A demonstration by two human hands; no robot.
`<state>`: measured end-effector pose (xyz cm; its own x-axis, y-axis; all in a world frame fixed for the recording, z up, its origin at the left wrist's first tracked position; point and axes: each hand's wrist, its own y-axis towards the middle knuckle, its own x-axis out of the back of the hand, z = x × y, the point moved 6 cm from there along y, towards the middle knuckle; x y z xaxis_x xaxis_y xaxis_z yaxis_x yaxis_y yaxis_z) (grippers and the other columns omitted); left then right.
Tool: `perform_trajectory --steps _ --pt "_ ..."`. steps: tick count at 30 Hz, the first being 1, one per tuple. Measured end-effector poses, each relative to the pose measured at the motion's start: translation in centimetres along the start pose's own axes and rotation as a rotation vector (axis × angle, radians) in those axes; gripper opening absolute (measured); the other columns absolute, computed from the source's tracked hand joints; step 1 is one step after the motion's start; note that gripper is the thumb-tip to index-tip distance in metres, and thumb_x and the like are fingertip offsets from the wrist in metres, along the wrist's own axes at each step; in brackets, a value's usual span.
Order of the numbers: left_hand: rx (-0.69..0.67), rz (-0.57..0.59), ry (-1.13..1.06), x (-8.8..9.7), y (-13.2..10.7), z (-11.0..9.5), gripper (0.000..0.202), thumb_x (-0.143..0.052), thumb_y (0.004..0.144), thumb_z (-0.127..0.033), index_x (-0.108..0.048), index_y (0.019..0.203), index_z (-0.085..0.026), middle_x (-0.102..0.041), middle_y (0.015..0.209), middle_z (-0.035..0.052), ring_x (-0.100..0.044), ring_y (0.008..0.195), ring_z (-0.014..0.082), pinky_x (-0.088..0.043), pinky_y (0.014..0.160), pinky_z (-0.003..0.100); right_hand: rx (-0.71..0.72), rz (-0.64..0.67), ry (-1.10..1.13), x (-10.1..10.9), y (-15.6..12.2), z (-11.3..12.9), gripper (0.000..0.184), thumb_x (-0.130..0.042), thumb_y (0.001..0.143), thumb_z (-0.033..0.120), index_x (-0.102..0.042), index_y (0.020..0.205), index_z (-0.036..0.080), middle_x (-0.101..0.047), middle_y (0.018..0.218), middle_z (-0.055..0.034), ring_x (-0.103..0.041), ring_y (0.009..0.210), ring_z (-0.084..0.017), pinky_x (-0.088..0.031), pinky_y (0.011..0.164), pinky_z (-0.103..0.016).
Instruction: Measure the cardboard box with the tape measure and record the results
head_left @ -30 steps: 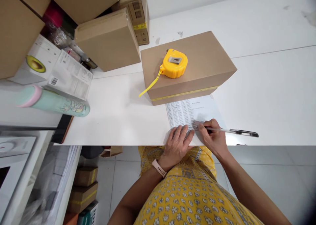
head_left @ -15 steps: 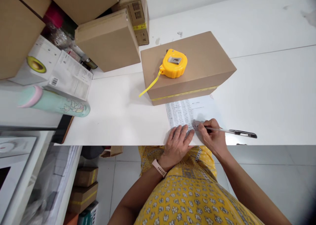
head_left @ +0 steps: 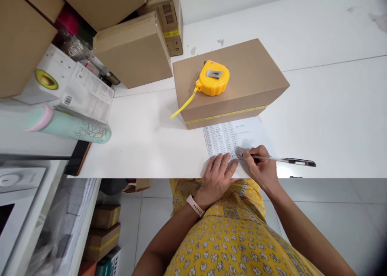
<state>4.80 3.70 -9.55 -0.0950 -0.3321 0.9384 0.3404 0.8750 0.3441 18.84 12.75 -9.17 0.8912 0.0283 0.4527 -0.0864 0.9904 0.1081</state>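
Observation:
A printed sheet of paper (head_left: pixel 229 136) lies on the white table (head_left: pixel 145 139), its far end tucked under a brown cardboard box (head_left: pixel 242 76). My left hand (head_left: pixel 216 178) rests flat on the sheet's near edge, fingers stretched out. My right hand (head_left: pixel 261 167) grips a clear pen (head_left: pixel 284 160) with its tip on the printed rows. On top of the box sits a yellow tape measure (head_left: pixel 213 77), a short length of yellow tape hanging over the box's front.
Several cardboard boxes (head_left: pixel 133 50) are stacked at the back left. A white carton with an avocado picture (head_left: pixel 65 84) and a mint-green bottle (head_left: pixel 66 124) lie at the left. More boxes (head_left: pixel 104 229) stand under the table.
The pen shifts very slightly in my right hand at the same spot on the sheet. The left hand, box and tape measure stay put.

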Motion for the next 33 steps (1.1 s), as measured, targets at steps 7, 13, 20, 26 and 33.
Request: perform_trajectory --steps 7,13,20,26,33 --pt "0.001 -0.018 -0.022 0.19 0.21 0.05 0.056 -0.045 0.105 -0.056 -0.063 0.144 -0.019 -0.062 0.149 0.0103 -0.057 0.134 0.0280 -0.042 0.117 0.044 0.013 -0.028 -0.008 0.15 -0.06 -0.06 0.029 -0.063 0.094 0.042 -0.048 0.074 0.026 -0.050 0.057 0.0049 -0.046 0.049 -0.013 -0.037 0.049 -0.029" --pt "0.004 -0.008 -0.025 0.18 0.12 0.07 0.058 -0.044 0.105 -0.057 -0.062 0.145 -0.019 -0.062 0.150 0.0103 -0.057 0.135 0.0280 -0.041 0.118 0.044 0.005 -0.019 0.014 0.06 0.00 0.09 0.029 -0.063 0.093 0.041 -0.048 0.073 0.027 -0.048 0.057 0.0051 -0.044 0.049 -0.013 -0.036 0.049 -0.029" --pt "0.003 -0.003 -0.023 -0.06 0.01 0.03 0.059 -0.044 0.105 -0.058 -0.061 0.146 -0.020 -0.061 0.151 0.0104 -0.056 0.136 0.0285 -0.041 0.119 0.045 -0.013 -0.030 0.012 0.18 -0.11 -0.28 0.027 -0.063 0.094 0.041 -0.049 0.076 0.026 -0.049 0.059 0.0051 -0.044 0.049 -0.013 -0.035 0.049 -0.030" --pt "0.006 -0.005 -0.033 -0.17 -0.07 -0.01 0.060 -0.046 0.104 -0.058 -0.060 0.147 -0.019 -0.061 0.151 0.0112 -0.056 0.136 0.0290 -0.040 0.119 0.045 -0.013 -0.021 -0.008 0.13 0.00 -0.05 0.028 -0.063 0.093 0.043 -0.048 0.075 0.027 -0.049 0.058 0.0050 -0.045 0.050 -0.013 -0.037 0.050 -0.030" --pt "0.002 -0.009 -0.032 -0.02 0.02 0.02 0.057 -0.046 0.105 -0.056 -0.061 0.146 -0.019 -0.061 0.150 0.0109 -0.056 0.135 0.0294 -0.040 0.119 0.045 -0.035 -0.037 0.015 0.20 -0.04 -0.15 0.028 -0.063 0.092 0.043 -0.048 0.075 0.027 -0.049 0.057 0.0053 -0.045 0.049 -0.013 -0.035 0.048 -0.029"
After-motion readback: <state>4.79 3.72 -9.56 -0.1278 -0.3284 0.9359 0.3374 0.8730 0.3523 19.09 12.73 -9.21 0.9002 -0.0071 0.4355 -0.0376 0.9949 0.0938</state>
